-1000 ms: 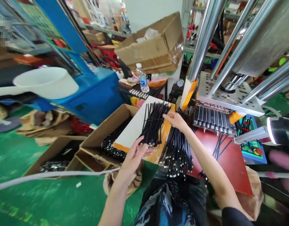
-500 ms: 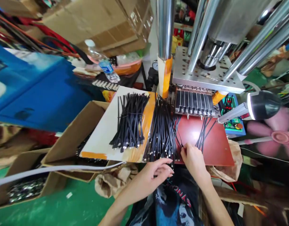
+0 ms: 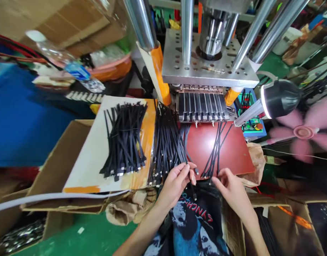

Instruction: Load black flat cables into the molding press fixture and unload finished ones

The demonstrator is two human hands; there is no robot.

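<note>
My left hand (image 3: 178, 179) is closed, thumb and fingers pinching a flat black cable (image 3: 193, 192) whose connector end hangs over the board's front edge. My right hand (image 3: 230, 185) is at the front of the red board (image 3: 232, 149), thumb and fingers apart, close to the ends of a few loose black cables (image 3: 213, 156). Beside my left hand lies a dense pile of black cables (image 3: 166, 142) with metal-tipped plugs. Farther left, a tied bundle of similar cables (image 3: 126, 142) rests on a white board (image 3: 86, 156) edged with orange tape.
Behind the red board stands a metal press (image 3: 211, 71) with a slotted fixture (image 3: 203, 106) holding black strips. A lamp (image 3: 278, 99) and a pink fan (image 3: 303, 131) are to the right. Cardboard boxes (image 3: 59, 160) sit at the left; a plastic bottle (image 3: 75, 71) lies behind.
My left hand has moved up to the pile's front and now pinches a cable. My right hand has left the pile and shifted right, its fingers opening. The view has turned.
</note>
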